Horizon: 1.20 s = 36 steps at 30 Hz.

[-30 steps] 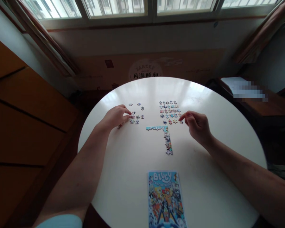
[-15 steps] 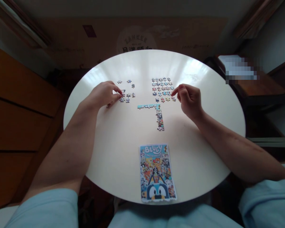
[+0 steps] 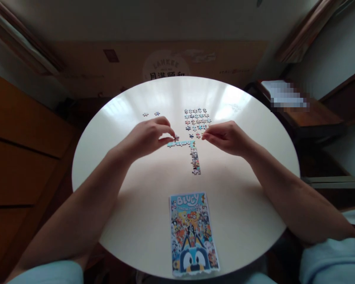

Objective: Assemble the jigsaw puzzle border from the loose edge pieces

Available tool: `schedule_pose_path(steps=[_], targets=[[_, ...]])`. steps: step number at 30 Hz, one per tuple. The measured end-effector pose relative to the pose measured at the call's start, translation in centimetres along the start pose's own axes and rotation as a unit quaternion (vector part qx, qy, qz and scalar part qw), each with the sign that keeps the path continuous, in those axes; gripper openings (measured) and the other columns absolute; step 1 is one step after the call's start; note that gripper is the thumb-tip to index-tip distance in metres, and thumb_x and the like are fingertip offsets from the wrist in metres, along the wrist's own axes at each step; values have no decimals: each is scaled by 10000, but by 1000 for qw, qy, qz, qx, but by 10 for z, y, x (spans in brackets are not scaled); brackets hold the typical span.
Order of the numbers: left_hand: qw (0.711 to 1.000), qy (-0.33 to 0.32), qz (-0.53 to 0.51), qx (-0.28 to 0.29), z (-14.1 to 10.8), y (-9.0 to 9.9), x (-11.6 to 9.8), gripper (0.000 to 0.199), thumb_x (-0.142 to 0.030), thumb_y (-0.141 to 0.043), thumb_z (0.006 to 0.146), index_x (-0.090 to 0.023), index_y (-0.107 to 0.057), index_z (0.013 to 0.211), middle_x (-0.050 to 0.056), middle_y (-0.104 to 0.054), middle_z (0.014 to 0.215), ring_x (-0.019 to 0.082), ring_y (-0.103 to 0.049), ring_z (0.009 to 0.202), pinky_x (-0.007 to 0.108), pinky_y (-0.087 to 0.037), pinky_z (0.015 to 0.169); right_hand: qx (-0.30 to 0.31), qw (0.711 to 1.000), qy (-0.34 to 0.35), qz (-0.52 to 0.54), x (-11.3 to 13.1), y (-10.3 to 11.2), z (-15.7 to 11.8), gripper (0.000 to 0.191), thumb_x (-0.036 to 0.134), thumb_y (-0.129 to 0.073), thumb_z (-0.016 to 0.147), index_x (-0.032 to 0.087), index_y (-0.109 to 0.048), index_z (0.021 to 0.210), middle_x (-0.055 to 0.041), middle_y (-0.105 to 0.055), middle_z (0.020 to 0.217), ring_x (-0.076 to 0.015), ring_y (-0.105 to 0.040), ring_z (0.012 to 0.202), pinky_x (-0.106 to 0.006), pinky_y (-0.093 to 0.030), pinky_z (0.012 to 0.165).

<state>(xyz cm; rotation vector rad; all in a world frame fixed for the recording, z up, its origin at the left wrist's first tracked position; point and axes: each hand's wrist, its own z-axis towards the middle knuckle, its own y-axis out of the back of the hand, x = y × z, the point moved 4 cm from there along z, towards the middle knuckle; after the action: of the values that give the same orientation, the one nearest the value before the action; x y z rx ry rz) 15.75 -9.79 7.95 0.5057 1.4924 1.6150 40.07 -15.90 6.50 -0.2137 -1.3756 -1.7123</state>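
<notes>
Just above the top strip of the joined L-shaped puzzle section (image 3: 196, 159), my left hand (image 3: 149, 136) pinches a small puzzle piece (image 3: 176, 138) between thumb and fingers. My right hand (image 3: 225, 137) is at the lower right corner of the rows of loose puzzle pieces (image 3: 197, 116), thumb and fingertips pressed together. Whatever those fingertips hold, if anything, I cannot make out. Two other loose pieces (image 3: 157, 113) lie beyond my left hand, which hides part of the table there.
A picture sheet (image 3: 192, 236) headed "BLUEY" lies at the near edge of the round white table (image 3: 142, 236). Behind the table stands a large printed board (image 3: 130, 67). To the right is a dark wooden piece of furniture (image 3: 286, 118) with a blurred white item on it.
My left hand has moved right from the left group of pieces to the joined strip, carrying a piece. My right hand has shifted to the lower corner of the rows. The view has tilted up.
</notes>
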Motion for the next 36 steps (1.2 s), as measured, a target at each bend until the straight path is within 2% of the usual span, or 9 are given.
schedule_pose_path(steps=[3, 6, 10, 15, 20, 25, 30, 36], targets=[[996, -73, -7, 43, 3, -15, -33, 172, -357, -633, 944, -275, -779, 985, 33, -695, 1061, 174, -658, 868, 299, -488, 766, 118, 993, 6, -17, 2, 2, -2, 163, 280, -644, 932, 178, -765, 894, 8, -653, 672, -96, -507, 577, -255, -364, 566], [987, -137, -32, 83, 2, -27, -56, 115, -309, -674, 920, -285, -772, 974, 15, -705, 1020, 167, -667, 874, 279, -479, 738, 226, 974, -6, -27, 4, -1, -7, 127, 220, -648, 902, 198, -773, 911, 12, -691, 704, -99, -565, 590, -236, -385, 577], [973, -194, -67, 108, -2, -36, -74, 109, -269, -700, 899, -284, -770, 981, 14, -707, 1011, 157, -669, 880, 267, -475, 709, 296, 954, -41, -30, 5, -7, -10, 97, 229, -677, 882, 207, -771, 868, 20, -699, 691, -95, -572, 562, -229, -377, 559], [964, -232, -65, 110, -3, -41, -84, 94, -272, -710, 888, -267, -776, 955, 28, -705, 953, 174, -661, 876, 288, -490, 734, 327, 944, -43, -26, 11, -14, -11, 120, 267, -690, 891, 200, -744, 807, 28, -693, 678, -91, -581, 576, -219, -376, 561], [963, -228, -61, 133, -3, -41, -84, 79, -276, -716, 882, -260, -781, 924, 40, -717, 950, 186, -669, 887, 283, -494, 745, 342, 939, -34, -22, 13, -20, -11, 131, 273, -696, 883, 188, -731, 789, 22, -683, 674, -94, -576, 579, -223, -364, 551], [972, -189, -71, 119, -2, -33, -69, 105, -291, -699, 898, -278, -776, 968, 21, -726, 1014, 165, -675, 884, 271, -495, 727, 345, 938, -28, -17, 13, -23, -11, 135, 275, -693, 883, 188, -719, 784, 22, -666, 659, -98, -554, 569, -234, -346, 545], [975, -179, -101, 80, 3, -34, -53, 123, -286, -685, 915, -281, -778, 995, 37, -746, 1084, 205, -663, 1018, 320, -515, 855, 333, 943, -3, -3, 20, -27, -11, 204, 300, -668, 908, 179, -685, 745, 33, -611, 614, -91, -492, 540, -241, -316, 535], [965, -190, -140, 110, 5, -47, -54, 141, -242, -687, 911, -288, -783, 1003, 24, -750, 1150, 203, -663, 1065, 323, -516, 929, 346, 938, 6, -28, 32, -37, -14, 294, 358, -636, 946, 180, -678, 715, 23, -607, 596, -91, -467, 525, -254, -288, 532]])
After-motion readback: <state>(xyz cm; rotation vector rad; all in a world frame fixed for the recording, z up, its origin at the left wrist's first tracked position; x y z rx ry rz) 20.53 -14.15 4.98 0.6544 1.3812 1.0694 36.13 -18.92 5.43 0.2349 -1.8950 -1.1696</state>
